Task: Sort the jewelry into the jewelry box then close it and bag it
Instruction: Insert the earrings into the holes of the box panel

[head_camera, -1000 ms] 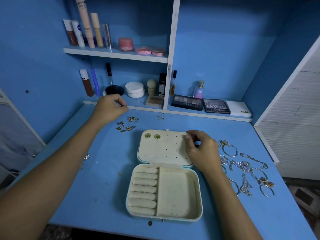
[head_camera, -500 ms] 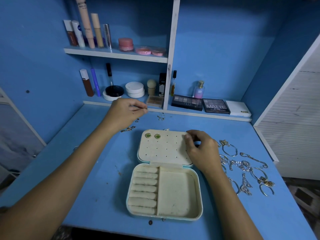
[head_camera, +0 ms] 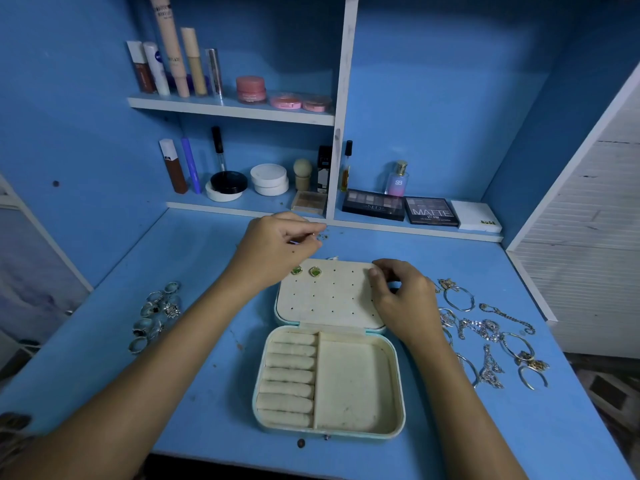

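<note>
An open pale jewelry box (head_camera: 394, 393) lies in the middle of the blue desk, its perforated lid panel (head_camera: 332, 299) flat behind the tray. Two green earrings (head_camera: 315, 271) sit in the lid's top left holes. My left hand (head_camera: 277, 247) hovers just behind the lid's left corner and pinches a small earring between thumb and fingers. My right hand (head_camera: 398, 292) rests on the lid's right edge with curled fingers gripping it. Several rings (head_camera: 156, 313) lie in a cluster at the left. Bracelets and chains (head_camera: 485, 334) spread out at the right.
Small earrings (head_camera: 323, 235) lie scattered by the low shelf edge. Cosmetics stand on two shelves behind: eyeshadow palettes (head_camera: 374, 204), a perfume bottle (head_camera: 397, 180), jars and tubes. A white slatted panel (head_camera: 595, 237) borders the desk at the right.
My left hand has moved right from the earring pile at the back left to just behind the lid, carrying a small earring. My right hand has stayed on the lid.
</note>
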Demonstrator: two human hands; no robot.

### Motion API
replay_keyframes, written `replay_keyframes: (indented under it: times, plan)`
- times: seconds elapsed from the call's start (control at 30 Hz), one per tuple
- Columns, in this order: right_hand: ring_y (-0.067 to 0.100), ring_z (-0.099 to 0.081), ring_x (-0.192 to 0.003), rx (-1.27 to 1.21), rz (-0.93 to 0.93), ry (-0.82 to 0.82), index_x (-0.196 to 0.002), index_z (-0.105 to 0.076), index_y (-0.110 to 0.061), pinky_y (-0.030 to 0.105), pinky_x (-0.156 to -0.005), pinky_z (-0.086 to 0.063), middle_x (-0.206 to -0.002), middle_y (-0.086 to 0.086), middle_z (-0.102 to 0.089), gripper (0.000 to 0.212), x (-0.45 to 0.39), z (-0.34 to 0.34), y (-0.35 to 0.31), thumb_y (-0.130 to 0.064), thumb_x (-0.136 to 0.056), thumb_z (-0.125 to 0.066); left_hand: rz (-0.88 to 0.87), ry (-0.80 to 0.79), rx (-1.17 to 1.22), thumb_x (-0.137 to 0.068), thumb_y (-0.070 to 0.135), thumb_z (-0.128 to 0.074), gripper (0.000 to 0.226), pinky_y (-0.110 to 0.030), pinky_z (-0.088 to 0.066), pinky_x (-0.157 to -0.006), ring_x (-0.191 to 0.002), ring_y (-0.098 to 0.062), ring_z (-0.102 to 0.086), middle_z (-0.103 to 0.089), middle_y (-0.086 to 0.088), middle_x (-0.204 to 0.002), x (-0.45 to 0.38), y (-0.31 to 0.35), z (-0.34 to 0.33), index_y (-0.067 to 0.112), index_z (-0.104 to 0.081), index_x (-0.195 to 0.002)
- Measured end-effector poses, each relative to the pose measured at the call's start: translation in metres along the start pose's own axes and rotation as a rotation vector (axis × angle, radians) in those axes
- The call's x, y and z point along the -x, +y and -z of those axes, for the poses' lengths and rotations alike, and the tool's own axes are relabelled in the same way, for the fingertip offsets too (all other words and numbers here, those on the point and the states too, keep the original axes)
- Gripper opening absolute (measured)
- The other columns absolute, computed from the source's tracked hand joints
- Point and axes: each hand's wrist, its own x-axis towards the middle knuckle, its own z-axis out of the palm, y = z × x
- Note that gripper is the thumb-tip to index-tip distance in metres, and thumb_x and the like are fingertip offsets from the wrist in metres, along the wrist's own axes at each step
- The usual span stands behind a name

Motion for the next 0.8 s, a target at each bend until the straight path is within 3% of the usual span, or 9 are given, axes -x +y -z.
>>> replay_keyframes:
  times: [0.1, 0.17, 0.23, 0.33, 0.47, 0.6, 0.67, 0.8]
  plan:
    - [0.011, -0.064, -0.085, -0.007, -0.006, 0.005, -0.101, -0.073, -0.015, 0.012, -0.071, -0.045, -0.089, -0.003, -0.070, 0.014, 0.000, -0.001, 0.000, -0.025, -0.094, -0.067, 0.054, 0.001, 0.078, -0.088, 0.003, -0.067, 0.029, -0.045, -0.059, -0.082, -0.090, -0.016, -0.073, -0.075, 0.006, -0.097, 0.003, 0.005, -0.003, 0.030, -0.076, -0.095]
    - [0.012, -0.064, -0.084, -0.004, -0.003, 0.008, -0.101, -0.073, -0.015, 0.010, -0.070, -0.044, -0.089, -0.003, -0.071, 0.014, 0.000, -0.001, 0.001, -0.025, -0.094, -0.067, 0.065, -0.005, 0.096, -0.087, 0.004, -0.068, 0.029, -0.035, -0.060, -0.076, -0.089, -0.012, -0.073, -0.076, 0.010, -0.094, 0.003, 0.005, -0.005, 0.032, -0.074, -0.088]
    - [0.012, -0.064, -0.084, 0.001, 0.007, 0.007, -0.101, -0.073, -0.014, 0.008, -0.070, -0.043, -0.089, -0.003, -0.071, 0.014, 0.000, -0.001, 0.001, -0.025, -0.094, -0.068, 0.084, -0.028, 0.107, -0.087, 0.004, -0.070, 0.027, -0.020, -0.053, -0.066, -0.087, -0.008, -0.072, -0.076, 0.014, -0.088, 0.004, 0.005, -0.006, 0.030, -0.074, -0.090]
    - [0.012, -0.064, -0.084, 0.011, 0.020, 0.011, -0.101, -0.073, -0.013, 0.012, -0.071, -0.044, -0.089, -0.003, -0.070, 0.015, 0.000, -0.001, 0.001, -0.025, -0.094, -0.068, 0.100, -0.059, 0.117, -0.084, 0.005, -0.076, 0.024, -0.017, -0.052, -0.060, -0.080, -0.003, -0.070, -0.076, 0.008, -0.089, 0.005, 0.005, -0.007, 0.023, -0.076, -0.100]
    - [0.013, -0.064, -0.084, 0.010, 0.017, 0.012, -0.102, -0.073, -0.013, 0.013, -0.072, -0.044, -0.089, -0.003, -0.069, 0.015, 0.000, -0.001, 0.001, -0.024, -0.094, -0.068, 0.092, -0.075, 0.104, -0.085, 0.005, -0.076, 0.028, -0.012, -0.051, -0.062, -0.075, 0.000, -0.070, -0.075, -0.001, -0.090, 0.009, 0.003, -0.011, 0.017, -0.075, -0.109]
    - [0.012, -0.063, -0.084, 0.014, 0.018, 0.014, -0.102, -0.073, -0.013, 0.011, -0.072, -0.044, -0.087, -0.005, -0.068, 0.015, 0.000, 0.000, -0.001, -0.024, -0.094, -0.068, 0.013, -0.061, -0.018, -0.082, 0.008, -0.076, 0.028, -0.010, -0.050, -0.071, -0.079, 0.000, -0.070, -0.074, 0.007, -0.092, 0.011, 0.001, -0.013, 0.026, -0.070, -0.102]
    - [0.011, -0.063, -0.084, 0.010, 0.012, 0.009, -0.102, -0.073, -0.013, 0.009, -0.072, -0.042, -0.088, -0.005, -0.068, 0.015, 0.000, 0.000, -0.001, -0.024, -0.094, -0.068, -0.015, -0.068, -0.097, -0.081, 0.012, -0.077, 0.022, -0.005, -0.044, -0.068, -0.079, 0.002, -0.068, -0.074, 0.011, -0.089, 0.012, 0.001, -0.014, 0.027, -0.068, -0.094]
    - [0.011, -0.063, -0.085, 0.009, 0.007, 0.006, -0.102, -0.073, -0.013, 0.012, -0.073, -0.043, -0.088, -0.006, -0.067, 0.015, 0.000, 0.001, -0.001, -0.024, -0.094, -0.068, -0.087, -0.096, -0.222, -0.081, 0.014, -0.077, 0.017, 0.001, -0.038, -0.077, -0.087, 0.005, -0.065, -0.073, 0.017, -0.087, 0.013, -0.001, -0.016, 0.026, -0.076, -0.093]
